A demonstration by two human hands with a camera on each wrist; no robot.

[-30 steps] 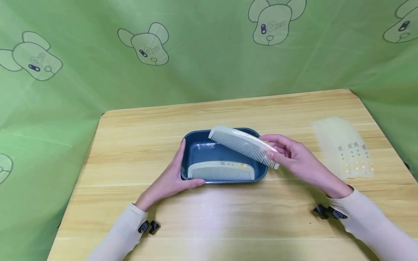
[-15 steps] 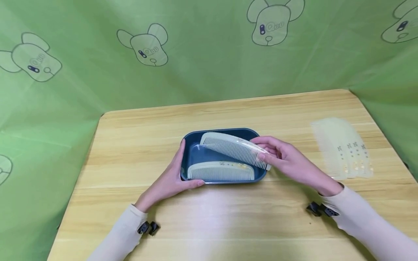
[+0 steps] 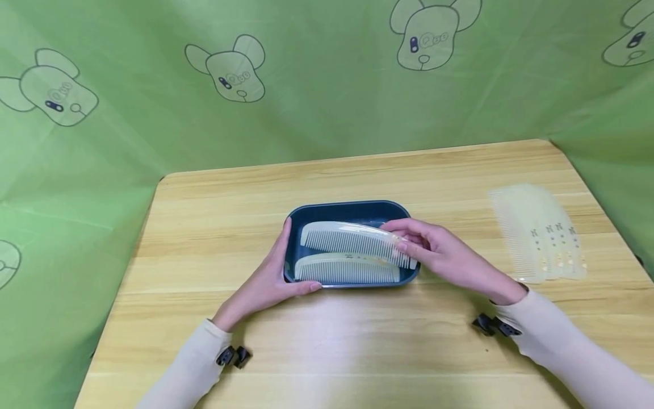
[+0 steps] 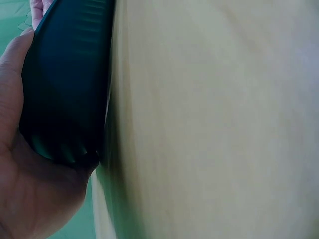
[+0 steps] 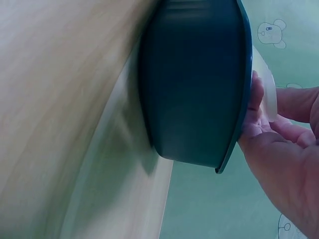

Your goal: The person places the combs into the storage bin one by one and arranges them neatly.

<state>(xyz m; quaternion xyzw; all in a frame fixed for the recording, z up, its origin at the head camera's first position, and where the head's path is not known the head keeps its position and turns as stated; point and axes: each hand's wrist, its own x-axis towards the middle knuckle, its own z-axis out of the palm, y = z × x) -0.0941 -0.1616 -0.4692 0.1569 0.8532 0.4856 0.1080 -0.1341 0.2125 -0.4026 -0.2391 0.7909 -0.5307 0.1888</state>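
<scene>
A: Where's the upper comb being held?

B: Over the blue tray. Its right end is pinched by the right hand, thumb against fingers, near the right rim. Whether the lower comb is touched can't really be told.

A: Any room?

B: Some's seen along the far wall. The tray's left end is gripped by the left hand, thumb at the near rim.

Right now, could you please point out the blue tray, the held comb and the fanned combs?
Blue tray (image 3: 352, 213), head view: bare inner wall, far side.
Held comb (image 3: 352, 238), head view: teeth, near mid-length.
Fanned combs (image 3: 531, 222), head view: overlapping bodies, near the middle.
</scene>
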